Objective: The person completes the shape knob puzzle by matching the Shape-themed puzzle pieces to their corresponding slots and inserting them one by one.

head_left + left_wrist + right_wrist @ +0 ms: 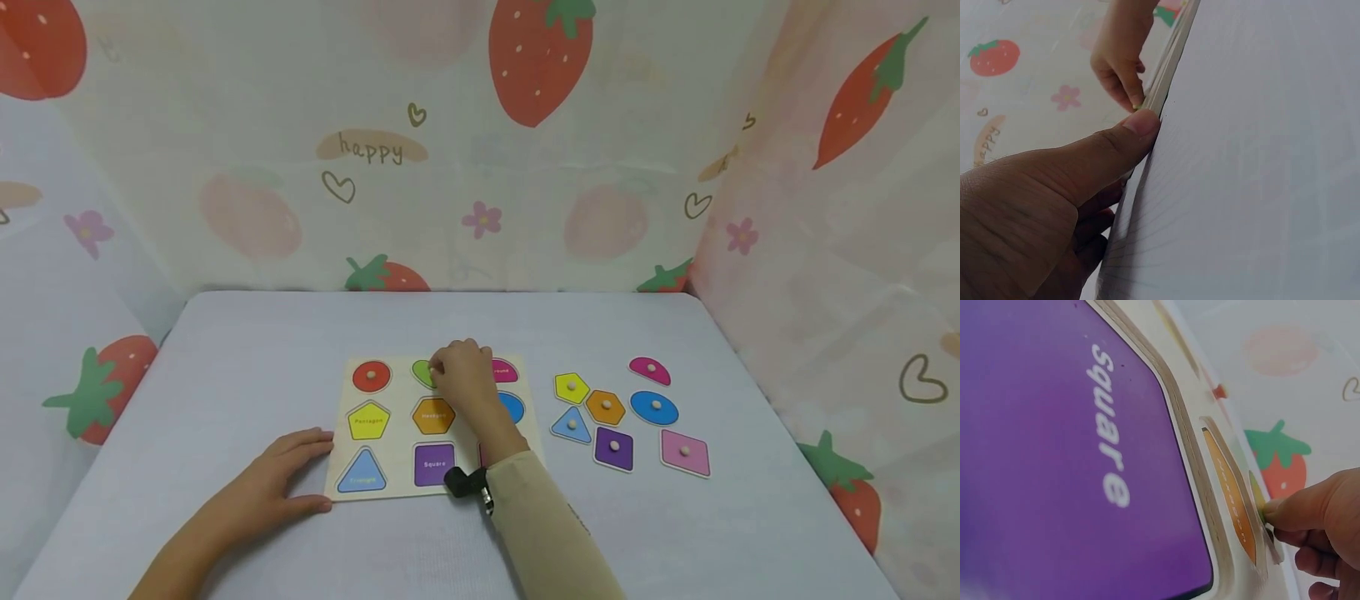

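A cream shape puzzle board [401,437] lies on the white table. My right hand [468,383] pinches a green puzzle piece [422,372] at the board's top middle recess; most of the piece is hidden by the fingers, so I cannot tell whether it is fully seated. In the right wrist view, thumb and fingertips meet at the green piece [1260,497]. My left hand [273,475] rests against the board's left edge, its fingers extended, the thumb [1138,125] touching the rim. A red circle piece [372,377] with a knob sits in the top left recess.
Right of the board lie loose knobbed pieces: yellow pentagon [572,388], orange hexagon [605,407], light blue triangle [572,426], purple square [613,450], blue oval [654,407], magenta semicircle [649,371] and pink parallelogram [685,452]. Strawberry-print curtains [450,167] surround the table.
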`<state>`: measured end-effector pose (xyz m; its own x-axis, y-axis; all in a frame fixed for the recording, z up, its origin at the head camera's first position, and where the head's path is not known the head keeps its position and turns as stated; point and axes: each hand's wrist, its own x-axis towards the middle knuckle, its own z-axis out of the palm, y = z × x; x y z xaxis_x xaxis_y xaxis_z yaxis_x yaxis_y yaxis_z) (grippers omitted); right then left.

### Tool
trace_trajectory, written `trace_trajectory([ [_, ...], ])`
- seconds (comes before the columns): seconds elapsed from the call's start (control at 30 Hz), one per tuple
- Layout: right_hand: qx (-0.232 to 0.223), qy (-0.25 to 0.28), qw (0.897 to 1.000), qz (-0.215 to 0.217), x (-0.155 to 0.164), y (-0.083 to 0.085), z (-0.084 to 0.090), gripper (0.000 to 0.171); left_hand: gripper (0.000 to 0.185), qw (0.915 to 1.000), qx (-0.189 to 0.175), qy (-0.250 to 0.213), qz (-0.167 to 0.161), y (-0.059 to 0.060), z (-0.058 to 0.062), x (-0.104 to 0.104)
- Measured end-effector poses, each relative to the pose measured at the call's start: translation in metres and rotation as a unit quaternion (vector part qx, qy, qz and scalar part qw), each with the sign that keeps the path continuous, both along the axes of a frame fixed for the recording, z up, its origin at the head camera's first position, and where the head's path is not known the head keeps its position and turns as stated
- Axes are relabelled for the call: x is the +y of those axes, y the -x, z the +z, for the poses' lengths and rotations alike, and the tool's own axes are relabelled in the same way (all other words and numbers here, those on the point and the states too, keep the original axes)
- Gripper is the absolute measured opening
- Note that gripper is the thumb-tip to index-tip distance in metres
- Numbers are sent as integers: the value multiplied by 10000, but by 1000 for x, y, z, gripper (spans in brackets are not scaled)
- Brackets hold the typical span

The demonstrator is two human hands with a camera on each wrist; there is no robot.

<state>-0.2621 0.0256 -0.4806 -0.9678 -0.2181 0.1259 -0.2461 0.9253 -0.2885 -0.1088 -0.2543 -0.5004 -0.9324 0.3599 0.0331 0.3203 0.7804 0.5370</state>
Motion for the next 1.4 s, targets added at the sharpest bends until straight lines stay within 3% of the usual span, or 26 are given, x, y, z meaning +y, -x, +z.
trace_trajectory([
  [0.37,-582,609,9962,-222,1,3,2,19,78,10000,-7,30,13,3,3,-1],
  [0.6,-1003,1157,9881,-168,7,2,20,26,78,10000,56,-33,-26,3,2,-2],
  [0.8,-663,1648,9838,245,25,1,39,26,78,10000,0,-51,11,3,2,-4],
  [1.03,-267,2514,9664,454,53,-6,62,24,79,10000,-18,25,29,2,0,-6],
  [1.4,362,2386,9693,470,120,-24,90,25,81,10000,1,12,-23,2,-2,-1],
])
